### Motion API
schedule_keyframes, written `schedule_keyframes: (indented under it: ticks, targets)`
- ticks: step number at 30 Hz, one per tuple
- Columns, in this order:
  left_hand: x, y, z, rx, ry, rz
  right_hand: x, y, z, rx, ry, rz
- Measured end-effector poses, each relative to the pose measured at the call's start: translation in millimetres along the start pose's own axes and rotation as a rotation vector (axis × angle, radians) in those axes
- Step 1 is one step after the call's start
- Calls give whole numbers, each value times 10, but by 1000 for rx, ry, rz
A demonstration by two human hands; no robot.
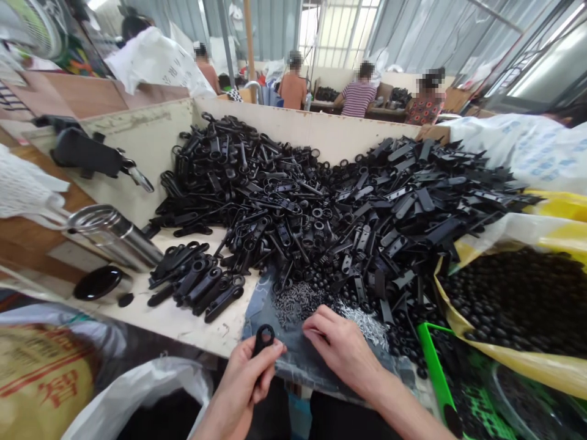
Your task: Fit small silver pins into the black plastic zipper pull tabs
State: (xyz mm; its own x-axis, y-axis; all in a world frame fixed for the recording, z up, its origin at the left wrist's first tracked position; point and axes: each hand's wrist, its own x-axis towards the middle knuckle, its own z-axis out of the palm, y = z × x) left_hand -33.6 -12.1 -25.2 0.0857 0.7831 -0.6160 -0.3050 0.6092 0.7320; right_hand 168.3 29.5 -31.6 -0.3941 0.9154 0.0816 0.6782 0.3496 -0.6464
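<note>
My left hand (250,373) grips a black plastic part with a ring-shaped end (265,335), its ring sticking up above the thumb. Most of that part is hidden inside the fingers. My right hand (337,342) is over the dark cloth (261,311), fingers bent and tips pressed together; whether a small piece is between them I cannot make out. Just beyond it lie a heap of small dark metal pieces (293,304) and a heap of shiny silver pins (367,324). To the left, several black ring-ended parts (197,281) rest in rows on the pale tabletop.
A large pile of black parts (275,189) fills the tray behind. At right are a yellow bag of black balls (527,299) and a green basket (433,366). A steel tumbler (114,235) and a phone holder (87,150) stand left. Several people sit farther back.
</note>
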Motion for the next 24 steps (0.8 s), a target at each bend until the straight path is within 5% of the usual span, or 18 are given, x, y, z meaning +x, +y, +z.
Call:
schedule_keyframes:
  ticks: [4,8,24]
  targets:
    - [33,-53,49,-73,-32,-15,-77,-94,187,589,161,266]
    - [54,-69,141,-115,-53,-12,-127,-219,372,865,280,343]
    - [13,-159,293,-187,-2,10,-279,-285,384,807,405,238]
